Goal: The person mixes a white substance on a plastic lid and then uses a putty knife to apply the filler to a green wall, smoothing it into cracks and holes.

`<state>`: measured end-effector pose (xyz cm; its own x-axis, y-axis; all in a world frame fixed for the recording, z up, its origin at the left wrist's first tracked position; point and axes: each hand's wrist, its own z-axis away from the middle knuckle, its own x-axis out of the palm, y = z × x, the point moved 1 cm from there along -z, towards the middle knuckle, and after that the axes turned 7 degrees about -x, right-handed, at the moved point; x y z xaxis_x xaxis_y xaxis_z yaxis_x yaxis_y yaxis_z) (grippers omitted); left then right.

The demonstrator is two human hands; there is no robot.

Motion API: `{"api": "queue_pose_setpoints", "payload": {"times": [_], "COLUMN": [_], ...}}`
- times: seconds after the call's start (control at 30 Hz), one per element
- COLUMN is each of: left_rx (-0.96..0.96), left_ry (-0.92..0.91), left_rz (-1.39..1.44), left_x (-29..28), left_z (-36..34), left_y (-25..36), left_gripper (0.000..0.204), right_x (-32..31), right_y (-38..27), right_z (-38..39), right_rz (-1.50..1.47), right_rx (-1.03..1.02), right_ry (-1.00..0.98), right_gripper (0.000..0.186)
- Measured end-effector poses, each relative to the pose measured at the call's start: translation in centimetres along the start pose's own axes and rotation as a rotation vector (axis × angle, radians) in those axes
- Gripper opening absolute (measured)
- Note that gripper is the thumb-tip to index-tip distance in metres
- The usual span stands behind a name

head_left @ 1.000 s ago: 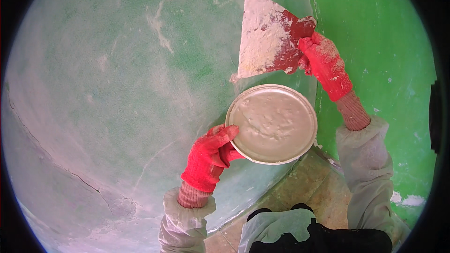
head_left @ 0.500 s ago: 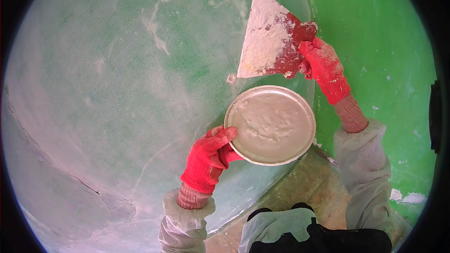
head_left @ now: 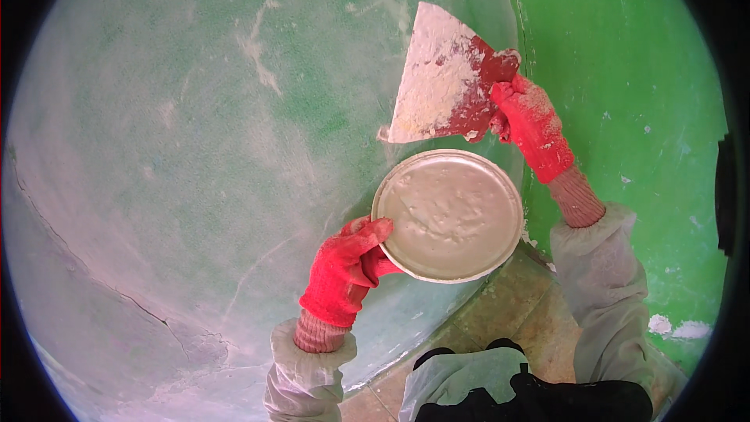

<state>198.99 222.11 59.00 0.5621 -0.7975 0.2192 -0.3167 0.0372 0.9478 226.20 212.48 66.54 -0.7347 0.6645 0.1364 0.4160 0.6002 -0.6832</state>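
Note:
My left hand, in a red glove, grips the left rim of a round, pale container lid, thumb on top and fingers beneath. A layer of wet, off-white putty lies over the inside of the lid. In my right hand, also red-gloved, is a wide red putty knife. Its broad blade points left, thickly smeared with whitish putty, and sits just above the lid's far rim. The glove hides most of the knife's handle.
A patchy green-and-white wall fills the left and middle, with a long crack at lower left. A bright green wall meets it at a corner on the right. Brownish floor tiles show below, near chipped white patches.
The putty knife in my right hand has come down and slightly left, nearer the lid. My left hand and the lid have dropped slightly.

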Motion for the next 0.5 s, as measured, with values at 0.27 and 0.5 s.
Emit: {"api": "queue_pose_setpoints", "payload": {"times": [0.27, 0.5], "left_rx": [-0.128, -0.074], "left_ry": [0.021, 0.015], "left_rz": [0.088, 0.003], "left_x": [0.4, -0.7], "left_z": [-0.2, -0.4], "left_y": [0.4, -0.3], "left_gripper": [0.031, 0.03], "right_x": [0.4, 0.8], "right_y": [0.7, 0.6], "right_z": [-0.8, -0.7], "right_rz": [-0.042, -0.03], "right_rx": [-0.04, -0.039], "right_ry": [0.027, 0.031], "right_gripper": [0.023, 0.023]}}
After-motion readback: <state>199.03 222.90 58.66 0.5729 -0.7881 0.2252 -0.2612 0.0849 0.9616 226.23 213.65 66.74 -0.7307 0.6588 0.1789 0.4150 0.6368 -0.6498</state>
